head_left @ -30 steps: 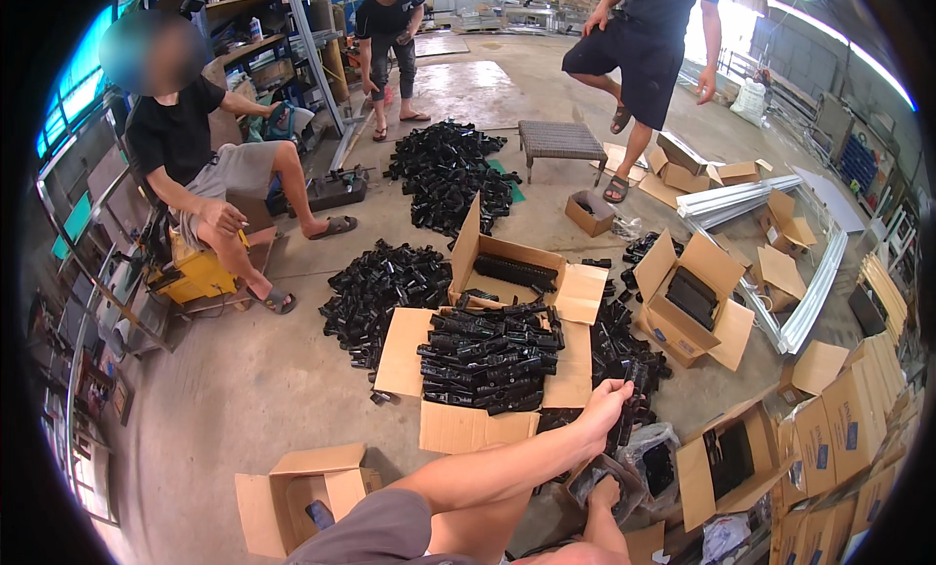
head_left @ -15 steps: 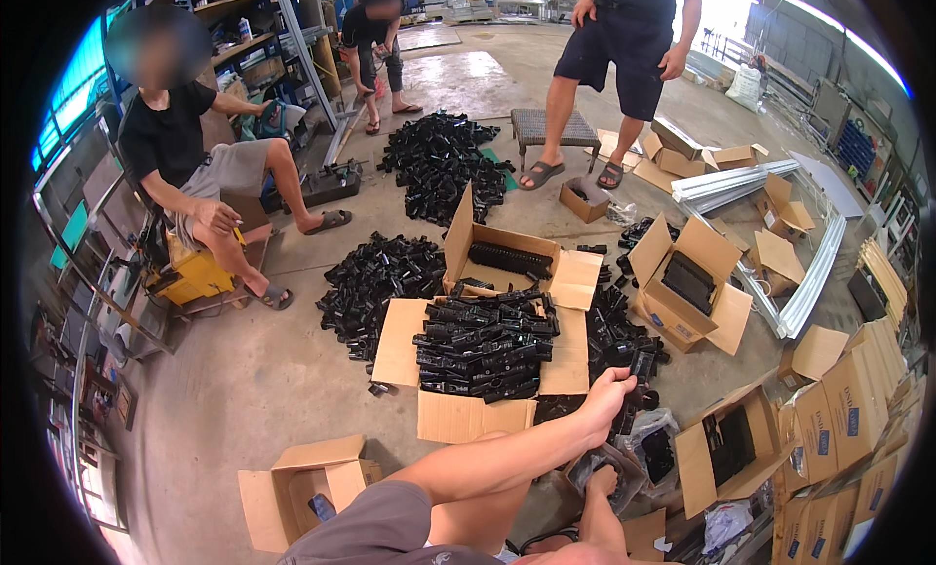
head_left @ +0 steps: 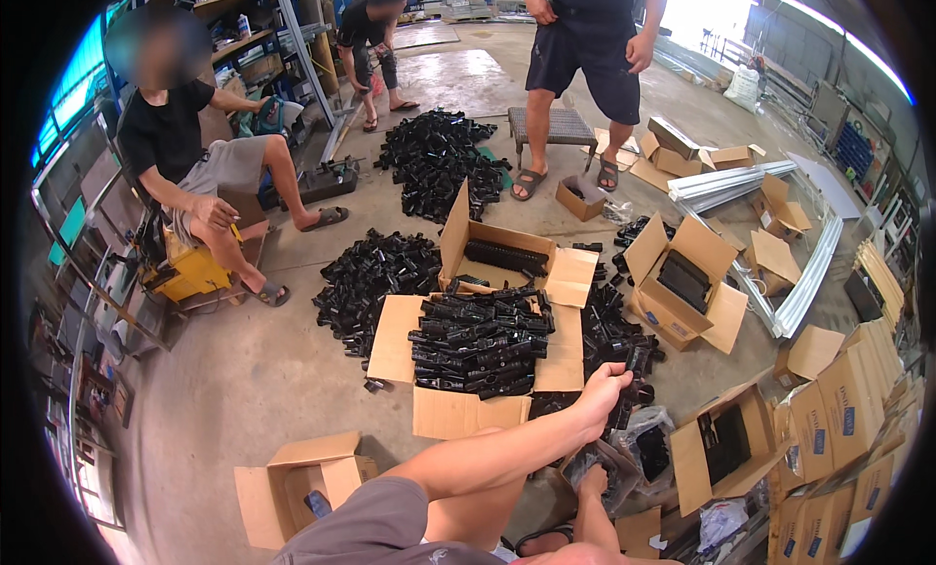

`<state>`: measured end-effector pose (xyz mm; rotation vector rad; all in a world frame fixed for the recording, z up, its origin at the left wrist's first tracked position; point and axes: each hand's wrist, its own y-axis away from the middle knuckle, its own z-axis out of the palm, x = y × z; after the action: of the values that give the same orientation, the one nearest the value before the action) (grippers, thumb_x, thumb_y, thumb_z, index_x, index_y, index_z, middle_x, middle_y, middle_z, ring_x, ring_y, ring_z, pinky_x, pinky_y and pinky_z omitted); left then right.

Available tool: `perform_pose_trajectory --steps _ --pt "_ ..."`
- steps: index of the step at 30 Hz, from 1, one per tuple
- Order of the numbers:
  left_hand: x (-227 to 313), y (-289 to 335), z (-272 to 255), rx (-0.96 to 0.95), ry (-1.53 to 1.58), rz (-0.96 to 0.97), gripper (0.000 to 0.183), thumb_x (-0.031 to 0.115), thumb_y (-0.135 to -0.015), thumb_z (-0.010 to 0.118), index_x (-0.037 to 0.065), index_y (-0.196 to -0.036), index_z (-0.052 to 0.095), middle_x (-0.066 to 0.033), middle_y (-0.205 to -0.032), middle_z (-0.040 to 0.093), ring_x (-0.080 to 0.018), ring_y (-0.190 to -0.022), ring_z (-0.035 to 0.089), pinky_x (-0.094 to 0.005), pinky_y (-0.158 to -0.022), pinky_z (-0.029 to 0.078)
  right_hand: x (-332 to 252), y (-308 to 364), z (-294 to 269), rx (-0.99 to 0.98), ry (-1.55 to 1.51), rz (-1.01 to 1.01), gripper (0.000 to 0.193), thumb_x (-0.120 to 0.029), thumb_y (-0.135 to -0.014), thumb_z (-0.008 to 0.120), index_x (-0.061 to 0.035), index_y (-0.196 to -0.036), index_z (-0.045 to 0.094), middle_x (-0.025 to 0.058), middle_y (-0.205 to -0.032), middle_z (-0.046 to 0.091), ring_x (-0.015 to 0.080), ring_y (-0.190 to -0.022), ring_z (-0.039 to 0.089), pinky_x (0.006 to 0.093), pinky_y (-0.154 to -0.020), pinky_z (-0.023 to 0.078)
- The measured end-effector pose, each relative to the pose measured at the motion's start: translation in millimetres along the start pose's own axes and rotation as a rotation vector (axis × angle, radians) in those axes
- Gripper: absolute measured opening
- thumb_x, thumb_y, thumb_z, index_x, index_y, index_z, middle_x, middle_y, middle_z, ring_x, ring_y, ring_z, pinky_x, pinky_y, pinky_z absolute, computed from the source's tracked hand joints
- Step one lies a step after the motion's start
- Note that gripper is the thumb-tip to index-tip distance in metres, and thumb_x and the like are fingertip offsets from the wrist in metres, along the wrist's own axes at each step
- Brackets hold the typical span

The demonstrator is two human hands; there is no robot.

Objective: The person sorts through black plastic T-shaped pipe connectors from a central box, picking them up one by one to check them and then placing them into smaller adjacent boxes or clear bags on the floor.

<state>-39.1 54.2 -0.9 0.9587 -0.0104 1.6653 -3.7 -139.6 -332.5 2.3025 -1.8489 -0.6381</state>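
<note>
My left hand (head_left: 606, 393), arm stretched to the right, is closed around a small black plastic part (head_left: 636, 360), held upright above a loose pile of similar parts. Lower down, my right hand (head_left: 592, 481) reaches into a small box lined with clear plastic (head_left: 625, 479); its fingers are hidden inside, so I cannot see what they touch. In front of me an open cardboard box (head_left: 458, 415) is heaped with black parts (head_left: 483, 341). Beside the lined box lies a clear bag (head_left: 651, 446) with black contents.
Piles of black parts (head_left: 378, 290) lie on the floor, another (head_left: 437, 160) farther off. Open cartons (head_left: 690, 316) stand right, one holding a phone (head_left: 317, 504) at lower left. One person (head_left: 161, 126) sits left, another (head_left: 366, 29) bends behind, a third (head_left: 585, 58) stands by a woven stool (head_left: 556, 126).
The standing person has shifted to the left, nearer the stool. My left hand still holds the black part, and my right hand stays in the lined box. The view has shifted slightly.
</note>
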Motion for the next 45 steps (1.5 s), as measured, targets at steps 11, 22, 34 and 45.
perform_pose_trajectory --steps 11,22,34,45 --pt "-21.0 -22.8 -6.3 0.072 -0.182 0.255 0.018 0.010 -0.097 0.051 0.011 -0.115 0.052 -0.0048 -0.101 0.065 -0.0174 -0.094 0.060 -0.0333 -0.085 0.048 -46.6 19.6 -122.6 0.218 -1.453 -0.067 0.014 -0.007 -0.098 0.058 0.0016 -0.108 0.061 0.0034 -0.086 0.063 0.0063 -0.065 0.052 0.0204 -0.054 0.043" --pt "0.3 12.3 9.9 -0.028 -0.213 0.270 0.021 0.012 -0.101 0.051 0.005 -0.121 0.050 -0.0079 -0.111 0.067 -0.0134 -0.095 0.061 -0.0292 -0.087 0.049 -143.6 95.9 -310.3 0.202 -1.399 -0.398 0.019 -0.002 -0.090 0.068 0.0032 -0.108 0.068 0.0093 -0.101 0.071 0.0115 -0.090 0.066 0.0243 -0.080 0.052" --pt "-3.5 15.5 10.5 -0.078 -0.514 0.619 0.023 0.002 -0.099 0.050 0.000 -0.122 0.049 -0.0105 -0.107 0.062 -0.0152 -0.097 0.058 -0.0291 -0.085 0.047 -158.4 92.8 -324.2 0.221 -1.238 -0.475 0.016 -0.002 -0.091 0.066 0.0026 -0.107 0.066 0.0084 -0.101 0.071 0.0108 -0.088 0.065 0.0226 -0.082 0.051" --pt "-4.6 17.4 14.5 -0.051 -0.661 0.744 0.025 0.006 -0.097 0.054 0.001 -0.122 0.052 -0.0194 -0.107 0.066 -0.0273 -0.099 0.065 -0.0364 -0.086 0.049 -164.4 99.1 -326.9 0.222 -1.336 -0.422 0.017 -0.004 -0.096 0.059 0.0043 -0.110 0.062 0.0123 -0.103 0.070 0.0149 -0.096 0.067 0.0269 -0.085 0.052"
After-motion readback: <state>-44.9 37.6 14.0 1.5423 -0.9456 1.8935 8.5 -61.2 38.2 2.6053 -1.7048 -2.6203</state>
